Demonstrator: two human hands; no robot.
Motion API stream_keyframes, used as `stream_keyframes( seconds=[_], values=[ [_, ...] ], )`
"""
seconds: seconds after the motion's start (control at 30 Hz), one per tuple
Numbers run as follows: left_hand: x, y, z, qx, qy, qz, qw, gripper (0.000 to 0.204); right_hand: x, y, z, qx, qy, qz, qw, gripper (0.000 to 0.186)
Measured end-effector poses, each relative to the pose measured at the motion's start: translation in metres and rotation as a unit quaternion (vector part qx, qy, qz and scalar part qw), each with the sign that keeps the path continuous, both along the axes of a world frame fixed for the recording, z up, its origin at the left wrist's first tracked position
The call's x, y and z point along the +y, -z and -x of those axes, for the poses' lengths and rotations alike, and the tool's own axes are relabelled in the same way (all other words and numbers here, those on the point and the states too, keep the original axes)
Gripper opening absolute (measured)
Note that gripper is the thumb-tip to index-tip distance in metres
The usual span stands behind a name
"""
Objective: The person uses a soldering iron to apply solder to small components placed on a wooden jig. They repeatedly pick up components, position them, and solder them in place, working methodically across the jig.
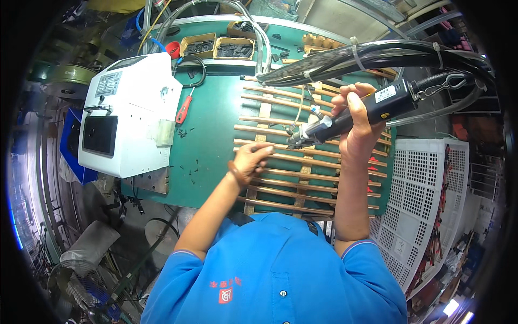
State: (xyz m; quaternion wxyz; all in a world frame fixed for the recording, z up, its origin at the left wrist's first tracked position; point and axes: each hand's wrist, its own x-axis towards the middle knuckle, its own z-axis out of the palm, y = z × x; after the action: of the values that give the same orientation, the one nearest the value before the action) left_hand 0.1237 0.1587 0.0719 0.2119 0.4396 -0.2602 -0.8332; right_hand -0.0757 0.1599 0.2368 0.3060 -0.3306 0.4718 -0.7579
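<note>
My right hand point(359, 121) is wrapped round a black handheld power screwdriver point(391, 102), which is tilted with its metal nose pointing down and left. The nose hangs over a row of copper-coloured rods point(302, 160), close to my left hand point(251, 162). My left fingers are curled together in a pinch at the left part of one rod. Whatever lies between those fingertips is too small and too hidden to name. The rods lie side by side across wooden strips point(304, 175) on a green work surface point(213, 140).
On the left stands a white machine point(129, 116) with a dark screen. A red screwdriver point(184, 109) lies beside it. Boxes of black parts point(233, 48) sit at the back. Thick hoses point(372, 51) arch over the right side. White perforated crates point(413, 189) stand at the right.
</note>
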Motion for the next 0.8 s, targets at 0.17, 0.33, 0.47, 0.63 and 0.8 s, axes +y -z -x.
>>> stream_keyframes(
  seconds=[0.17,0.33,0.47,0.63,0.8],
  values=[
    [0.003,0.022,0.032,0.018,0.070,0.012,0.997,0.026,0.008,-0.004,0.004,0.008,0.010,0.009,1.000,0.026],
    [0.002,0.029,0.032,0.099,0.088,-0.012,0.991,0.031,0.013,-0.008,0.007,0.014,0.028,0.014,0.999,0.024],
    [0.002,0.028,0.034,0.125,0.100,0.024,0.987,0.024,0.014,-0.007,0.008,0.026,0.033,0.011,0.999,0.024],
    [0.002,0.034,0.038,0.108,0.101,0.026,0.989,0.014,0.015,-0.006,0.007,0.022,0.033,0.018,0.999,0.024],
    [0.004,0.038,0.040,0.167,0.080,0.005,0.983,0.013,0.015,-0.008,0.002,0.024,0.034,0.019,0.999,0.023]
  ],
)
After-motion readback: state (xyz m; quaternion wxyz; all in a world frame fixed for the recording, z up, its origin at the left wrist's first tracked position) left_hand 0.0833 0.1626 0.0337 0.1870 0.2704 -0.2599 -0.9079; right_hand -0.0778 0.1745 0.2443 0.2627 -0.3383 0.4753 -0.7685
